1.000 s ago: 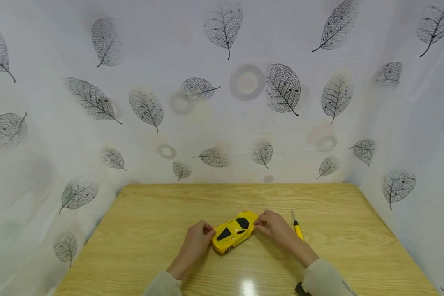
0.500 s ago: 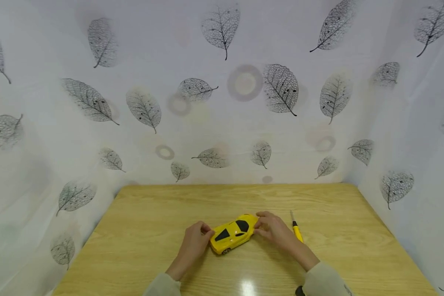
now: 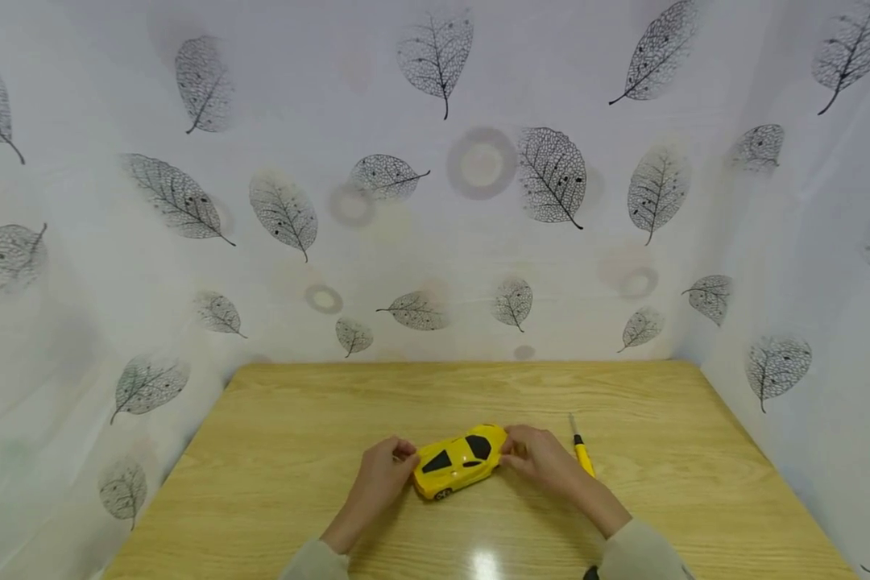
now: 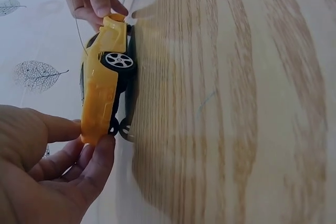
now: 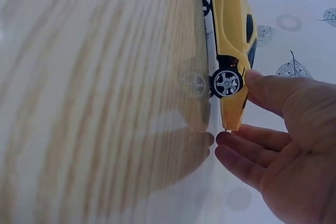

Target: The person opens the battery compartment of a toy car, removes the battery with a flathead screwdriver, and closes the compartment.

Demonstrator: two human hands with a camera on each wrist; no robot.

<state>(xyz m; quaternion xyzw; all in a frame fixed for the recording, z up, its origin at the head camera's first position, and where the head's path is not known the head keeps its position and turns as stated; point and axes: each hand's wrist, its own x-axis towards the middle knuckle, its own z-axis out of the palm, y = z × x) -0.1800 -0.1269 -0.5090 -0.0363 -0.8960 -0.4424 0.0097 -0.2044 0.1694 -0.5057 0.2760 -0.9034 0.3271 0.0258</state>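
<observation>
A yellow toy car (image 3: 458, 462) with dark windows is held between both hands, low over the tabletop. My left hand (image 3: 384, 471) pinches its left end. In the left wrist view, the thumb and index finger of that hand (image 4: 58, 166) grip the car's end (image 4: 97, 103) from opposite sides. At the right end, my right hand (image 3: 544, 459) holds the car's nose. The right wrist view shows that hand's thumb (image 5: 262, 88) on the car's upper side and the other fingers around its tip. Its wheels (image 5: 227, 82) are close to the surface; whether they touch it I cannot tell.
A screwdriver (image 3: 583, 457) with a yellow and black handle lies just right of my right hand, shaft pointing away. Part of a dark object (image 3: 590, 573) shows beside the right sleeve. Leaf-patterned cloth (image 3: 420, 242) stands behind and beside the wooden table (image 3: 297, 411).
The car's right end has swung slightly toward me, and my right hand has come along with it. My left hand keeps its grip almost in place. The view has shifted a little.
</observation>
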